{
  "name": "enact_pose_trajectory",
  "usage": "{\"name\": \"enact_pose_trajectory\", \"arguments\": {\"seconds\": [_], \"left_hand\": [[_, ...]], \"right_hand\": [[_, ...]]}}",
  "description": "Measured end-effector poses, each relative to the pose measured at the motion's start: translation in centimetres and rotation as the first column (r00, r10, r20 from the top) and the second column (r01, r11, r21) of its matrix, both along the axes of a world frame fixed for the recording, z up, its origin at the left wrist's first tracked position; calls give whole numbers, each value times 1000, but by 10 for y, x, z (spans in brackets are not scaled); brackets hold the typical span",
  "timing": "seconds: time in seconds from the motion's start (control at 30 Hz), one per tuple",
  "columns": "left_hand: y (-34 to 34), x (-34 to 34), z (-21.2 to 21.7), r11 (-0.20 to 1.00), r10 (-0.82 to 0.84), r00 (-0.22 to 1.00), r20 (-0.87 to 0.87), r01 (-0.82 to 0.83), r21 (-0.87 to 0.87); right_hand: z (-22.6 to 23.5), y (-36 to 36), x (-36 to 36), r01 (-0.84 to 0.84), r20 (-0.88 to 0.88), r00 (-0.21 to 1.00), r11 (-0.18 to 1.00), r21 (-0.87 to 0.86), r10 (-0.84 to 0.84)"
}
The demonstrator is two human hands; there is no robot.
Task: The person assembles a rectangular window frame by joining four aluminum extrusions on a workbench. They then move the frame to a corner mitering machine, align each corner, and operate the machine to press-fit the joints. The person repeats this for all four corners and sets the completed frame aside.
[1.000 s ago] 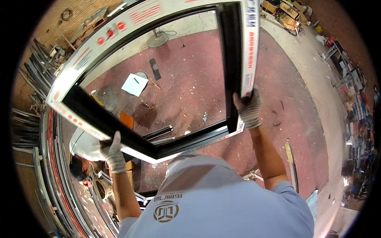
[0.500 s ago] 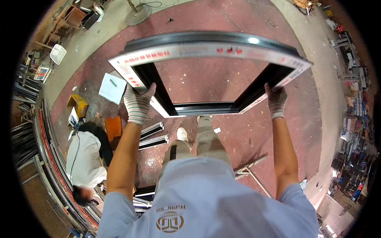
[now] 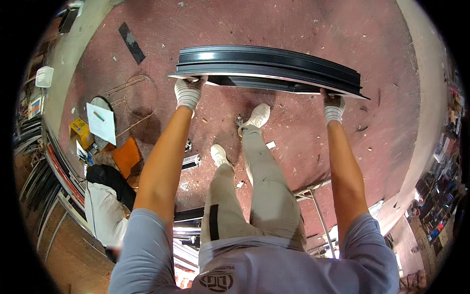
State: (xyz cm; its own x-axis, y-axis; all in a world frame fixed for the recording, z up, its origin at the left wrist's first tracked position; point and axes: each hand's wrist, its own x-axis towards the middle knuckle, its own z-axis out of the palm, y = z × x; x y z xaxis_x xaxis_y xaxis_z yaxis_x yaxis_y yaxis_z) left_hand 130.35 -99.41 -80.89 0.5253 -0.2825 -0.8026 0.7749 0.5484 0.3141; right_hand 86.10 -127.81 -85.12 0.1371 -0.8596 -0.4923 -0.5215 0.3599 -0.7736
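A scuffed, matt red floor spreads beneath a glossy, dark, ribbed frame, held aloft from the left hand to the right hand. Both, in 2 striped knit gloves, are curled closed on its near edge, most fingers hidden; its opening is hard to make out edge-on. Left of the left hand, a pale, flat sheet partly covers something round.

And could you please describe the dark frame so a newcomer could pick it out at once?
Start from the dark red floor, then find the gloved left hand and right hand above it. Spanning both is the dark frame, seen nearly edge-on, its long side grooved. Unlike the short profile beside the left shoe, it is hand-held.
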Motion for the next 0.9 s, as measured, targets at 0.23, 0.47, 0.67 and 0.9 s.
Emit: {"name": "enact_pose_trajectory", "arguments": {"seconds": [0.23,0.47,0.67,0.9], "left_hand": [[-49,0,-109,688,-709,570,416,426,588],[-115,16,-38,-171,-970,122,-209,262,950],[-142,61,-26,-433,-900,-181,-395,299,850],[-141,99,-107,42,-992,108,-60,751,659]], "right_hand": [[-110,-30,-4,221,121,970,973,-69,-212],[-63,-93,20,-119,-685,712,988,97,153],[-22,-127,52,-236,-646,714,962,138,268],[-57,-183,71,-256,-527,776,937,239,346]]}}
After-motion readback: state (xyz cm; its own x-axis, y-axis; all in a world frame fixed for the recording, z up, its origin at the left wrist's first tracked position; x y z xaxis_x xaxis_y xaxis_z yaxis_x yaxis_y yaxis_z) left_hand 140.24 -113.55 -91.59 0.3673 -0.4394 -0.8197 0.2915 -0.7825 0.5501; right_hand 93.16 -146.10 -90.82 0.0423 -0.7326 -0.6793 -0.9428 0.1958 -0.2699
